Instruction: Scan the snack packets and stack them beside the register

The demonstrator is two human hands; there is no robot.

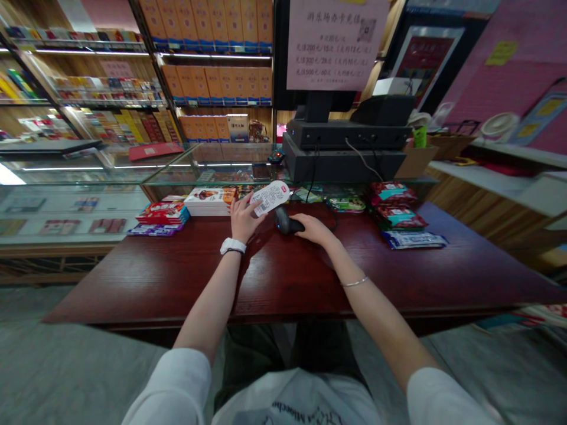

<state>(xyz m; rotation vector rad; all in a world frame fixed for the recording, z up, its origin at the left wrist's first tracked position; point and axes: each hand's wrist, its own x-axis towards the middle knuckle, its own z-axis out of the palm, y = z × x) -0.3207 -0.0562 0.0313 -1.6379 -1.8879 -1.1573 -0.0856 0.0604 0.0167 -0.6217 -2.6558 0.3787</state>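
Observation:
My left hand (244,218) pinches a white, round-ended flat packet (271,197) at its lower left end. Small print, a barcode and a pink mark show on the face turned up. My right hand (315,229) is wrapped round the handle of a black barcode scanner (284,222), low over the dark red wooden table (283,277). A small blue light glows on the scanner, whose head is just below the packet. Both hands are near the table's far side.
White boxes (208,202) and red and purple snack packs (160,217) lie left of my hands. More snack packets (401,209) are stacked right. Behind stands a glass counter (212,162) with a black cash register (348,153) and a pink sign (334,47).

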